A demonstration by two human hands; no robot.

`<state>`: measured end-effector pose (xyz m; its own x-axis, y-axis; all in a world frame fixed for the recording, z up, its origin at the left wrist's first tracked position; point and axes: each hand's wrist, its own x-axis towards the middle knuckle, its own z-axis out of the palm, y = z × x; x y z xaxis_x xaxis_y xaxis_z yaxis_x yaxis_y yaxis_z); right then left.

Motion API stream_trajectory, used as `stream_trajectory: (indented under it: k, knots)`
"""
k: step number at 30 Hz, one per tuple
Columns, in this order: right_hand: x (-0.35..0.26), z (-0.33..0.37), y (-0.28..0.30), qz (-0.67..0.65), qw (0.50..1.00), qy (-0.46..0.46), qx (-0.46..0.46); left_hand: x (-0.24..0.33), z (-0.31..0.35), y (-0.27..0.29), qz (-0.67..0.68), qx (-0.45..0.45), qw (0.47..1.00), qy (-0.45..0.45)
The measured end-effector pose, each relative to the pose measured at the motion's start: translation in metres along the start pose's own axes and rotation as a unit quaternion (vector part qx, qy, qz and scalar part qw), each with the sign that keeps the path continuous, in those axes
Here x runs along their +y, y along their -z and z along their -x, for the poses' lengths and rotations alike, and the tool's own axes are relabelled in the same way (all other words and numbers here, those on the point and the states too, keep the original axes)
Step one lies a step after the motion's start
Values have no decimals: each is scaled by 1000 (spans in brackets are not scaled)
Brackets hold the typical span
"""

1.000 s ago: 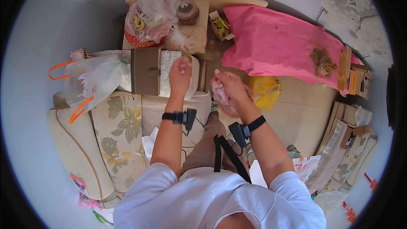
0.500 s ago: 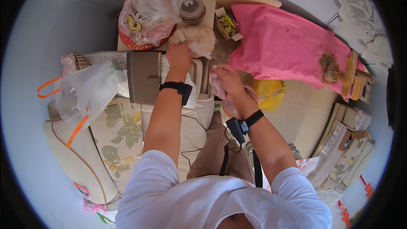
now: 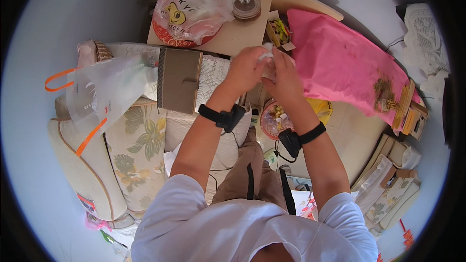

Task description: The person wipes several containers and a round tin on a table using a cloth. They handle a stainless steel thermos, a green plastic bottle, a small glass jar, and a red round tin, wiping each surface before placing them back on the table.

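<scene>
My left hand (image 3: 244, 70) and my right hand (image 3: 283, 76) are together above the near edge of the small table (image 3: 228, 38). Both have their fingers closed around a pale, translucent plastic bag (image 3: 268, 58). Only a crumpled white part of it shows between them; the fingers hide the rest, and its contents cannot be made out. Below my right hand, a pinkish waste basket (image 3: 276, 120) holds litter. A small open box (image 3: 279, 33) of colourful packets lies just beyond the hands.
On the table stand a lidded jar (image 3: 246, 6) and a bulging plastic bag (image 3: 189, 12) on a red round tin (image 3: 160, 31). Pink cloth (image 3: 340, 53) covers a surface to the right. A brown folder (image 3: 178, 80) and a clear bag with orange handles (image 3: 109, 85) lie left, by the sofa.
The pale plastic bag has left the table and is now between my hands. Both hands have come together; the pinkish crumpled thing in my right hand no longer shows.
</scene>
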<state>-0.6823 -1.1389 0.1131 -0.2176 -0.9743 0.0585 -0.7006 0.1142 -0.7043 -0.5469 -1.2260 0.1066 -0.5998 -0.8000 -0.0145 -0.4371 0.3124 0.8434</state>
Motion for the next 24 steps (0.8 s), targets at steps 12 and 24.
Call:
stream_trajectory:
  k: [12, 24]
  knots:
    - [-73, -17, 21, -119, 944, 187, -245, 62, 120, 38, 285, 251, 902, 204]
    - [-87, -3, -82, -26, 969, 135, -204, -38, 161, 64, -284, 291, 907, 108]
